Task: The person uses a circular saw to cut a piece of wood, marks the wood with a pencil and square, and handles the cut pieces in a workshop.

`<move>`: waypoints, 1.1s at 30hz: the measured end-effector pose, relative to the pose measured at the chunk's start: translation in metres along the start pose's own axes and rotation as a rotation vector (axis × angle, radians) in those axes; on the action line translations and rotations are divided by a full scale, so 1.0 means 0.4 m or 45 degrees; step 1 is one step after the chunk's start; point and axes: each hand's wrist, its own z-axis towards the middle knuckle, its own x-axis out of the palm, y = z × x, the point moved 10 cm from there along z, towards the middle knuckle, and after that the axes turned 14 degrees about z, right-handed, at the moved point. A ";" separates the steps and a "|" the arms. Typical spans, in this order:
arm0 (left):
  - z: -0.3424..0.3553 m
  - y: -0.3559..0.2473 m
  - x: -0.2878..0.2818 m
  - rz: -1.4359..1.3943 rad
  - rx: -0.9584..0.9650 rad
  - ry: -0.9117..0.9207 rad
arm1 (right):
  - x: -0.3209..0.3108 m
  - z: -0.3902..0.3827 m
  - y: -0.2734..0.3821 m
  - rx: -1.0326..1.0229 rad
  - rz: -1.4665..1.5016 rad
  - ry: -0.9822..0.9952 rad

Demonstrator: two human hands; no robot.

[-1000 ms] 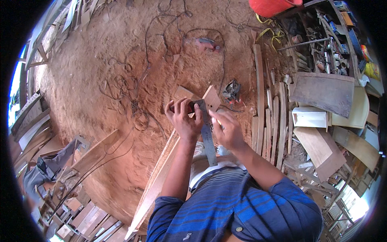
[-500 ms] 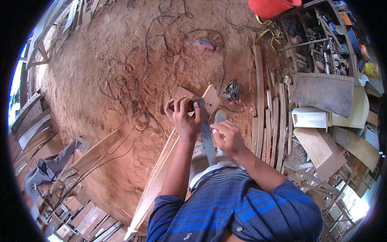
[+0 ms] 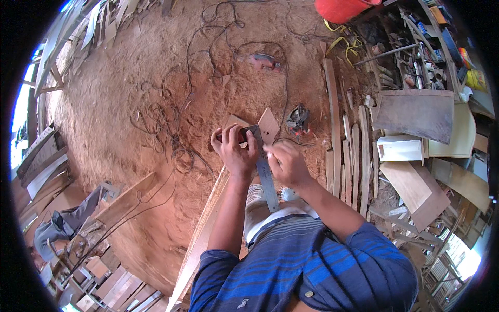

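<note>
My left hand [image 3: 236, 156] is closed on the dark stock of a try square [image 3: 267, 182], whose metal blade runs back toward my waist. Beneath that hand lies a long wooden board [image 3: 204, 221], its raw edge slanting down to the lower left. My right hand [image 3: 288, 165] is closed in a pinch beside the blade's right edge, near the square's corner. The pencil in it is mostly hidden by the fingers and slightly blurred. Just beyond the square, the pale end of a wooden piece [image 3: 268, 125] sticks out.
A corded power tool [image 3: 298, 119] and a red one [image 3: 265, 61] lie on the dirt floor among tangled cables [image 3: 189, 88]. Long wood strips [image 3: 355, 161] line the right, beside stacked panels [image 3: 414, 115] and a white box [image 3: 399, 149]. A red bucket [image 3: 345, 9] stands far right.
My right hand has moved forward and slightly left, along the blade toward the square's corner. The left hand keeps its hold on the square. My shoe beside the blade is now covered.
</note>
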 end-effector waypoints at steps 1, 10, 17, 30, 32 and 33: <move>-0.002 0.007 0.003 0.005 -0.003 -0.002 | 0.007 -0.042 -0.001 0.035 0.036 0.066; 0.000 0.007 0.016 -0.007 -0.003 0.042 | 0.187 -0.331 -0.215 0.989 0.958 0.087; 0.000 0.001 -0.022 -0.138 0.008 -0.148 | 0.035 -0.292 -0.228 0.852 0.987 -0.493; -0.347 0.176 -0.093 0.052 0.097 0.554 | -0.363 -0.681 -0.410 0.979 0.492 -1.266; -0.373 0.191 -0.096 0.100 0.083 0.540 | -0.332 -0.766 -0.428 1.080 0.415 -1.242; -0.385 0.222 -0.078 0.138 0.026 0.558 | -0.306 -0.812 -0.443 1.233 0.373 -1.233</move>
